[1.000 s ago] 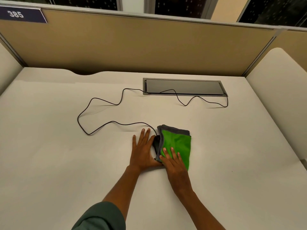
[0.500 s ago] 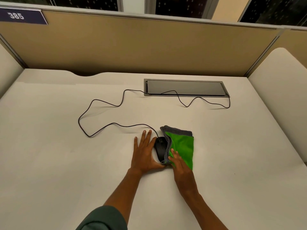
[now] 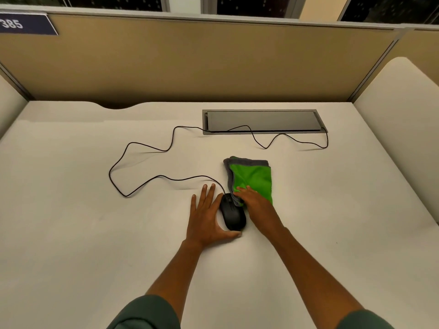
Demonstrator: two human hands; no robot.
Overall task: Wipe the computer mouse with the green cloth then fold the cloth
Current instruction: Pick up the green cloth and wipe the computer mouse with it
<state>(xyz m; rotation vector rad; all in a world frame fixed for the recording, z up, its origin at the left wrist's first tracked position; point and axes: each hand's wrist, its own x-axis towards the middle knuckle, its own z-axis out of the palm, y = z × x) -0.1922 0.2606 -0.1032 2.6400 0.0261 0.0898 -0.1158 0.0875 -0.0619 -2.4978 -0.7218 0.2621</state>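
A black mouse (image 3: 232, 216) sits on the white counter (image 3: 71, 233), right between the two hands. The left hand (image 3: 206, 216) lies flat on the counter just to the left of the mouse. Its fingers are spread out and point away from the person. Its thumb curls around the near end of the mouse and touches it. The hand is open and is not gripping anything.

The green cloth (image 3: 253, 179) lies on the counter just past the mouse and a bit to the right. It is bunched up, with a grey edge along its far side and left side. Its near left corner hangs over the front of the mouse. The right hand (image 3: 255, 205) rests on the near end of the cloth, palm down, right beside the mouse. Its fingers lie close together and press on the cloth. I cannot tell if they pinch it.

Both arms reach forward from the bottom of the view, with dark green sleeves at the top of each arm.

A thin black cord (image 3: 142, 184) runs from the front of the mouse, loops to the left, and goes back to a grey slot (image 3: 261, 121) at the far side of the counter.
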